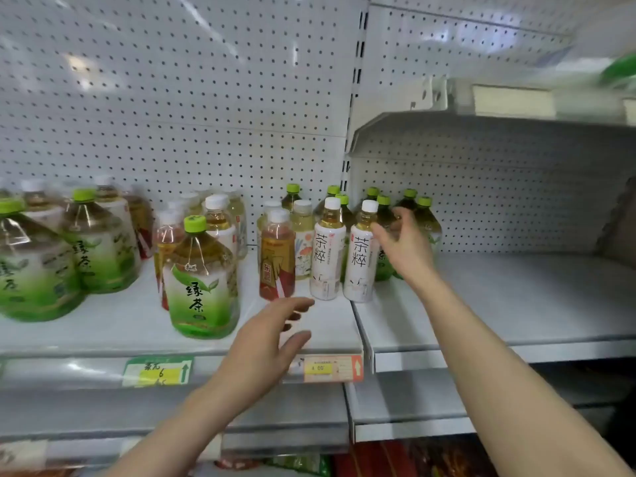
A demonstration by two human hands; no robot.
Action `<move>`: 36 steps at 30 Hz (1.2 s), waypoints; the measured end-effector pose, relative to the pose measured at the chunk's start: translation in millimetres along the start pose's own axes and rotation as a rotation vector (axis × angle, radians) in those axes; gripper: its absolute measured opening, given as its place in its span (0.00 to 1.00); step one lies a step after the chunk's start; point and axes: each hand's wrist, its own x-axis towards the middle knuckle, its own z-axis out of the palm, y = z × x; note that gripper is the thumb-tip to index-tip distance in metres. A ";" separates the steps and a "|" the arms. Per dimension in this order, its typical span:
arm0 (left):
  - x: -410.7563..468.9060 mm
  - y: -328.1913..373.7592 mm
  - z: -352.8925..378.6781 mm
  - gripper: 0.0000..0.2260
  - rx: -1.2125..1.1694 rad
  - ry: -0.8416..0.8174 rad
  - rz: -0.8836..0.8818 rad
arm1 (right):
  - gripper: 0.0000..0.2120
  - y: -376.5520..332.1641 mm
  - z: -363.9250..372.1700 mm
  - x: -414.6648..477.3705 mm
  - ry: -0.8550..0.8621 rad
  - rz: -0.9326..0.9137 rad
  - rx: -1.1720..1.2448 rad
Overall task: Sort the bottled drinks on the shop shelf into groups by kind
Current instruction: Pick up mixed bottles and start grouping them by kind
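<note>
Partway: green tea bottles (199, 280) cluster left, white-label bottles (327, 256) paired mid shelf (337, 325), red-label bottle (277, 256) beside them, kinds mixed behind. Left hand (265, 339) relaxed, empty; right hand (402, 246) spread, empty, reaching by green-capped bottles (426, 216).

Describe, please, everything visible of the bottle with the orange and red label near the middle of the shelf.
The bottle is slim, of clear plastic as it looks, with a white cap. Reddish drink shows above a label that is orange at the top and red below. It stands upright near the front of the grey shelf, close beside a white-labelled bottle to its right. Whether they touch is unclear. The left hand hovers in front, not touching it.
</note>
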 end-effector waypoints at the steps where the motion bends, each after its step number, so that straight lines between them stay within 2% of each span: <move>1: 17.0 1.6 2.5 0.21 0.029 0.023 -0.005 | 0.31 -0.1 8.9 12.6 -0.045 0.027 0.002; 4: 64.4 5.8 5.8 0.27 0.089 0.078 -0.056 | 0.33 -4.3 30.9 25.1 -0.227 0.112 0.010; 8: 116.6 -1.7 18.5 0.33 0.065 0.121 -0.209 | 0.35 11.3 48.3 24.3 -0.230 0.098 0.092; 12: 152.1 -3.9 40.2 0.32 -0.054 0.110 -0.311 | 0.41 22.0 34.2 24.9 -0.328 0.031 0.144; 16: 169.3 -18.7 66.1 0.31 -0.155 0.143 -0.379 | 0.33 43.8 25.9 18.4 -0.311 -0.071 0.170; 20: 165.0 -29.9 77.2 0.25 -0.156 0.179 -0.375 | 0.37 60.5 41.0 5.7 -0.237 -0.090 0.294; 23: 151.8 -26.1 79.3 0.26 -0.096 0.260 -0.354 | 0.31 62.4 48.5 3.9 -0.194 -0.086 0.398; 26: 129.7 -9.4 72.6 0.26 -0.056 0.394 -0.353 | 0.26 55.2 47.8 9.6 -0.198 -0.090 0.399; 28: 114.7 1.2 58.7 0.24 -0.060 0.455 -0.342 | 0.22 47.5 44.7 11.0 -0.201 -0.100 0.429; 32: 84.7 18.2 21.2 0.16 -0.268 0.495 -0.388 | 0.17 18.4 36.6 6.6 -0.198 -0.118 0.561; 36: 53.5 21.5 -13.9 0.20 -0.381 0.567 -0.435 | 0.19 -19.8 41.0 -15.2 -0.300 -0.190 0.682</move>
